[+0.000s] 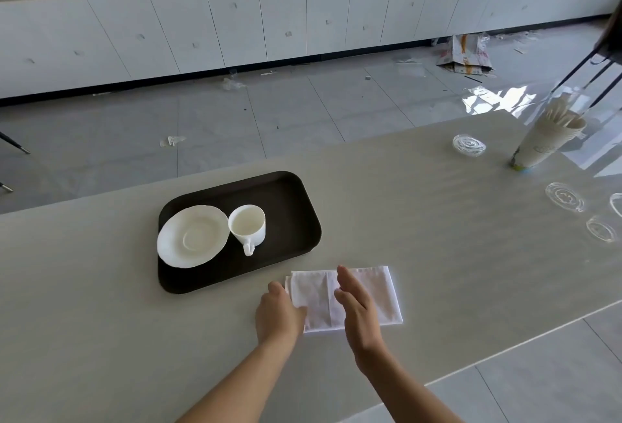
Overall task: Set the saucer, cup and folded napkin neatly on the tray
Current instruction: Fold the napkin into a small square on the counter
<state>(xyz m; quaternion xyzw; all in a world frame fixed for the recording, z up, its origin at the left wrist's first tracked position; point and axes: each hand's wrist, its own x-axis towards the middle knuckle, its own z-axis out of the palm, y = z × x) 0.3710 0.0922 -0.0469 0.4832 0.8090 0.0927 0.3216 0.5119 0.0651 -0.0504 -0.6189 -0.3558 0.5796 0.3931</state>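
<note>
A: Free room on the tray (299,187)?
B: Right half is bare – saucer (192,236) and cup (248,224) fill the left, touching or nearly so, cup handle pointing at the near rim.
A: Path in from the napkin (387,291)?
B: Bare table (420,220) between napkin and the tray's near-right corner – only the low rim to cross. Clear lids (565,197) and the paper cup stack (548,139) sit well off to the far right.
</note>
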